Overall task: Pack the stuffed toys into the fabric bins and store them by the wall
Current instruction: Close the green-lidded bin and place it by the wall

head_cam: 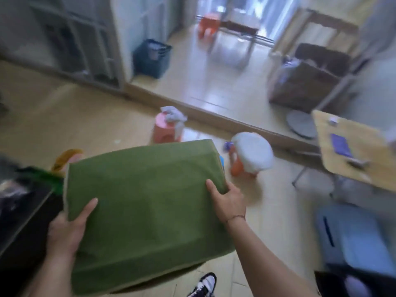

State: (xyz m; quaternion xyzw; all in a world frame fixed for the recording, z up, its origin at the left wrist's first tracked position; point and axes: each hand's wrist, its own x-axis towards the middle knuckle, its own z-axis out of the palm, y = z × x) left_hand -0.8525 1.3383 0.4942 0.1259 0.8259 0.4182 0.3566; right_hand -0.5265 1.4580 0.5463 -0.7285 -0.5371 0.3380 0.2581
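While the whole view is blurred, a green fabric bin (145,202) fills the near middle, held above the floor between both hands. At the far right stands a wooden table (351,159). On the floor beyond the bin lie a white stuffed toy (252,155) and, to its left, a pink stool (167,129). The left hand (68,230) grips the bin's near left edge, and the right hand (227,200) grips its right edge with the thumb on top.
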